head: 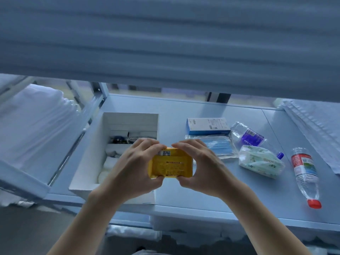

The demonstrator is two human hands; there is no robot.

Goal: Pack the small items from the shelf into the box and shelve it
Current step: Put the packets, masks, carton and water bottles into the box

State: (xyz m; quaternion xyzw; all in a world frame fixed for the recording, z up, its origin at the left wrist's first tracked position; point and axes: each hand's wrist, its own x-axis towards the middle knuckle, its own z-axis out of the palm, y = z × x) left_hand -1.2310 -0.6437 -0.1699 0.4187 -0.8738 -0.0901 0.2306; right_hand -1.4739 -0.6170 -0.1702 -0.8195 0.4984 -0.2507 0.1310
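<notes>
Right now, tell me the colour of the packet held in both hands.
Yellow packet, seen in the head view.

A yellow packet (170, 165) with red print; a white box (92, 153); a pale blue shelf (211, 196); a blue-and-white carton (207, 126); a red-capped, red-labelled bottle (306, 175); a green-patterned tissue pack (261, 163).
</notes>
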